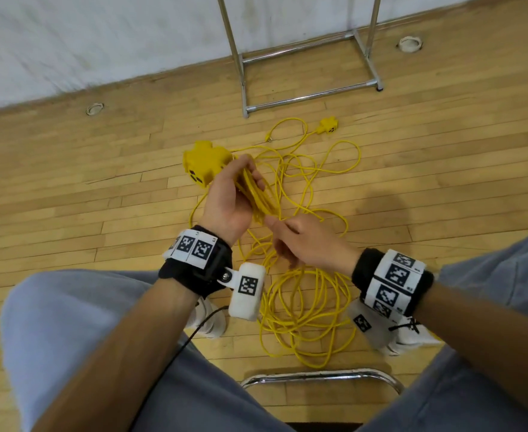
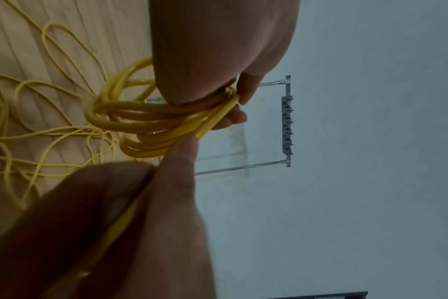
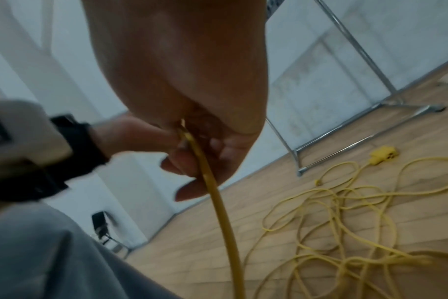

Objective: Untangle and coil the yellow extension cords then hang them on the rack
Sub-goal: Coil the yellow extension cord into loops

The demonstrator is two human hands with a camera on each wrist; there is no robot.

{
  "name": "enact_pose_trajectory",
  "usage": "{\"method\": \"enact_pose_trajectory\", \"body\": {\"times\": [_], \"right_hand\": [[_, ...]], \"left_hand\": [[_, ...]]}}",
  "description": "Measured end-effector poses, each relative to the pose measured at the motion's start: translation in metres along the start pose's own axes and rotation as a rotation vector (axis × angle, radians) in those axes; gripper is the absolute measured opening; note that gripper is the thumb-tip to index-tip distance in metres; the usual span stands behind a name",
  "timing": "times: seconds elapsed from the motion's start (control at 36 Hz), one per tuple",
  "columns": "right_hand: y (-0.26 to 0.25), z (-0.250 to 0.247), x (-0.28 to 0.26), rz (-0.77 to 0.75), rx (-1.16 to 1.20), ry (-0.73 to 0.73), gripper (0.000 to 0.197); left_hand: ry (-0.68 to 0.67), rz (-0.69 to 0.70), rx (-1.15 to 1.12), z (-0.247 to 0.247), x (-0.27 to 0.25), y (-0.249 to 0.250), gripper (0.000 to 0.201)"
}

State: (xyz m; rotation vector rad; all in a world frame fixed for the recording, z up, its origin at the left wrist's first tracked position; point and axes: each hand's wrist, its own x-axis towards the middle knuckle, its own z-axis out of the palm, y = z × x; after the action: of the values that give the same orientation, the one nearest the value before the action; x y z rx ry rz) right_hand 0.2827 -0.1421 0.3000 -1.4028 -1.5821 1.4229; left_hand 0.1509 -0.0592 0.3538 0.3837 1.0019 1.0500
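The step in hand looks like coiling the first of the yellow extension cords. The left hand is curled round a bundle of finished loops, with the cord's yellow outlet block sticking out at its 10 o'clock. The right hand sits just at the 5 o'clock side of that bundle and pinches a single strand between thumb and fingers; from there the strand drops toward the floor. Slack cord still lies piled between the person's feet at 6 o'clock, and a looser tangle with a second outlet block spreads at 12 to 1 o'clock, in front of the rack's base. The next move likely calls for laying this strand into the left hand as another loop, matching the loop size and keeping it free of the floor tangle. Hanging remains well ahead.
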Motion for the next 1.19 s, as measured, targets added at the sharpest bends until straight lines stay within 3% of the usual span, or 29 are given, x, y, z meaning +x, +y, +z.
{"method": "enact_pose_trajectory", "body": {"times": [0.14,0.25,0.31,0.44,0.58,0.69,0.94,1.19], "right_hand": [[0.027,-0.008,0.009,0.158,-0.148,-0.154,0.074],[0.047,-0.014,0.012,0.250,-0.283,-0.194,0.060],[0.058,-0.016,0.015,0.301,-0.292,-0.189,0.050],[0.068,-0.024,0.018,0.403,-0.285,-0.080,0.055],[0.062,-0.030,0.018,0.508,-0.300,0.003,0.051],[0.060,-0.034,0.024,0.596,-0.025,0.062,0.026],[0.020,-0.061,0.035,0.713,0.684,0.083,0.030],[0.002,-0.073,0.036,0.612,0.874,0.087,0.043]], "left_hand": [[-0.038,0.047,-0.163,-0.001,0.007,0.026,0.015],[-0.112,0.093,-0.220,-0.008,0.008,0.051,0.020],[-0.164,0.098,-0.255,-0.012,0.007,0.063,0.025],[-0.274,0.107,-0.346,-0.016,0.000,0.084,0.027],[-0.248,0.150,-0.269,-0.016,-0.002,0.088,0.025],[-0.207,0.179,-0.209,-0.017,-0.002,0.086,0.026],[-0.161,0.268,0.119,-0.016,-0.008,0.072,0.025],[-0.238,0.239,0.344,-0.012,-0.019,0.053,0.026]]}}
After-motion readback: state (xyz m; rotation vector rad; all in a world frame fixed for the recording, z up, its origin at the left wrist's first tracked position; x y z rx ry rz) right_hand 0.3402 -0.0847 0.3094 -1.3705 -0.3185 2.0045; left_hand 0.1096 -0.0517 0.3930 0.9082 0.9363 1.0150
